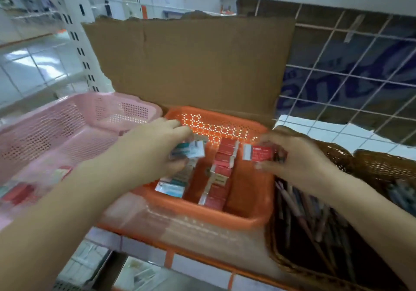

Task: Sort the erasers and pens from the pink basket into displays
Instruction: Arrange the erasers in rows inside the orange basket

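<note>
Left hand (155, 153) grips a teal eraser (191, 152), right hand (299, 155) pinches a red eraser (258, 153); set each squarely in its matching row of the orange basket (213, 216).

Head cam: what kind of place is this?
Probably a stationery shop's shelving: slotted white shelf uprights, an orange basket with boxed erasers lined in rows, and a wicker basket of pens beside it.

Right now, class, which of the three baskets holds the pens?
The brown woven basket on the right; the orange basket holds erasers, the pink basket a few packets.
</note>
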